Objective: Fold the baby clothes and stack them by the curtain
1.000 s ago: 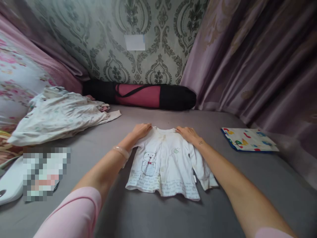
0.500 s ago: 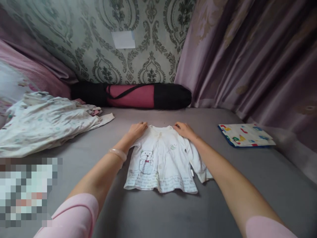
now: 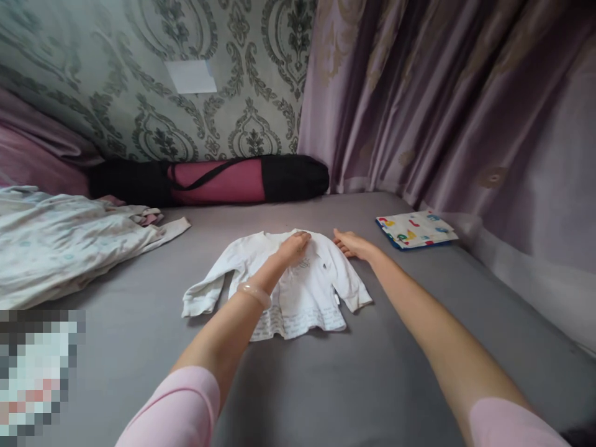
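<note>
White long-sleeved baby top lies face up on the gray sheet, dead ahead of the person. Longest spread is sideways, cuff to cuff; collar end away from the person, printed hem toward them.

Left hand is palm-down on the upper chest, past the midline, its forearm crossing over the top's left half. Right hand sits just outside the right-side shoulder, fingers loosely extended and apart, nothing in them. Hands are separate, with that shoulder between them. Can't tell whether the left fingers pinch cloth or just rest, or whether the right fingertips touch the sleeve edge.

Key relation: right-side sleeve slants outward and nearer the person from the right hand, which is the closer one. Left-side sleeve is clear of both hands, out beyond the left forearm.
</note>
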`<state>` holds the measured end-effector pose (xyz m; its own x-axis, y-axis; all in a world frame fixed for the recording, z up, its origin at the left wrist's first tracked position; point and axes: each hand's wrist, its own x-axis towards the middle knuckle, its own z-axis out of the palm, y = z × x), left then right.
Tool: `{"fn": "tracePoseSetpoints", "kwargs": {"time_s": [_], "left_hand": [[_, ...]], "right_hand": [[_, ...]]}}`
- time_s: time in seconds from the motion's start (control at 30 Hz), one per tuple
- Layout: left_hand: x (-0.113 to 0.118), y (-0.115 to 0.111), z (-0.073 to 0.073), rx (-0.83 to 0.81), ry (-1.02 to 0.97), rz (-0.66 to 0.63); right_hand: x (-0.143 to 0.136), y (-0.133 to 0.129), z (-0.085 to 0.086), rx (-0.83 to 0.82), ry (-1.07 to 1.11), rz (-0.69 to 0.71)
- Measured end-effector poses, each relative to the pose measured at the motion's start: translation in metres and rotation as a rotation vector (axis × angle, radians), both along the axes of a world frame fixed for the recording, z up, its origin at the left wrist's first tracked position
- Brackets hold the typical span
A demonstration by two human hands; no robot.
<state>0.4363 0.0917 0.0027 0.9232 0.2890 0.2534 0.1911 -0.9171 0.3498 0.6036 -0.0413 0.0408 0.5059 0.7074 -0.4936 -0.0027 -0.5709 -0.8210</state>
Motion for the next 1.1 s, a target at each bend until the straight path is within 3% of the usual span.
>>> {"fn": "tracePoseSetpoints", "kwargs": {"time_s": [0.17, 0.27, 0.37, 0.47, 0.6, 0.77, 0.83, 0.93, 1.0, 1.1], "left_hand": [[0.009, -0.011, -0.016, 0.012, -0.069, 0.013], [0.008, -0.015, -0.019, 0.042, -0.049, 0.047], [0.006, -0.017, -0.019, 0.073, 0.001, 0.079], [0.007, -0.018, -0.02, 0.09, 0.043, 0.096], [0.008, -0.02, -0.02, 0.101, 0.074, 0.123], [0.006, -0.025, -0.017, 0.072, 0.141, 0.145], [0.005, -0.027, -0.015, 0.068, 0.17, 0.157], [0.004, -0.029, -0.013, 0.083, 0.205, 0.171], [0.004, -0.03, -0.013, 0.101, 0.22, 0.176], [0.005, -0.032, -0.012, 0.125, 0.231, 0.182]], "right_hand": [[-0.004, -0.047, 0.004, -0.067, -0.015, 0.171], [-0.005, -0.072, 0.008, -0.135, -0.055, 0.32], [0.004, -0.089, 0.012, -0.151, -0.061, 0.374], [0.027, -0.097, 0.016, -0.094, -0.075, 0.256], [0.061, -0.102, 0.02, 0.16, -0.091, -0.123], [0.067, -0.091, 0.012, 0.377, -0.02, -0.269], [0.062, -0.083, 0.004, 0.338, -0.108, -0.368], [0.058, -0.075, -0.009, 0.141, -0.357, -0.473], [0.057, -0.077, -0.016, 0.04, -0.526, -0.446], [0.054, -0.084, -0.02, -0.141, -0.854, -0.27]]}}
